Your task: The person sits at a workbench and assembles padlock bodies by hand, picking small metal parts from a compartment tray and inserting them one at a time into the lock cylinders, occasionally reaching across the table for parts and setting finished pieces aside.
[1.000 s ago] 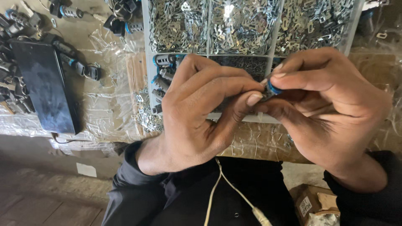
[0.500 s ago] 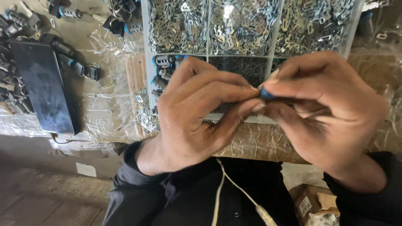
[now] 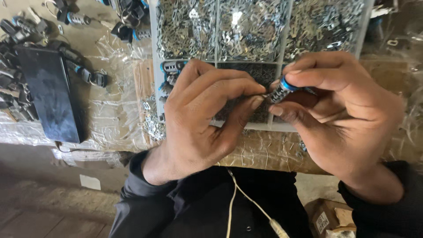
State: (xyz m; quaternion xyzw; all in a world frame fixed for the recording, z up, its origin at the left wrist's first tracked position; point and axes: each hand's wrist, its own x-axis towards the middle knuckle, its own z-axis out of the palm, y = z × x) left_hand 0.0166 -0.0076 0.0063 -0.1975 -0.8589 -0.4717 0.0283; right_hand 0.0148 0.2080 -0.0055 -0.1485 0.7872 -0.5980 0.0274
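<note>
My right hand (image 3: 339, 114) pinches a small black cylindrical part with a blue ring (image 3: 282, 90) between thumb and fingers. My left hand (image 3: 202, 119) meets it from the left, its thumb and forefinger closed at the tip of the same part; what they pinch there is too small to tell. Both hands hover over a white compartment tray (image 3: 154, 66) full of small metal pieces.
A black flat slab (image 3: 48, 92) lies at the left on the plastic-wrapped bench (image 3: 114, 119). Several black and blue parts (image 3: 88, 75) are scattered around it. A small cardboard box (image 3: 328, 218) sits low right. A white cord (image 3: 246, 198) hangs over my dark clothing.
The hands have stayed together over the tray. The black and blue part has been turned a little in my right fingers and shows more of its length.
</note>
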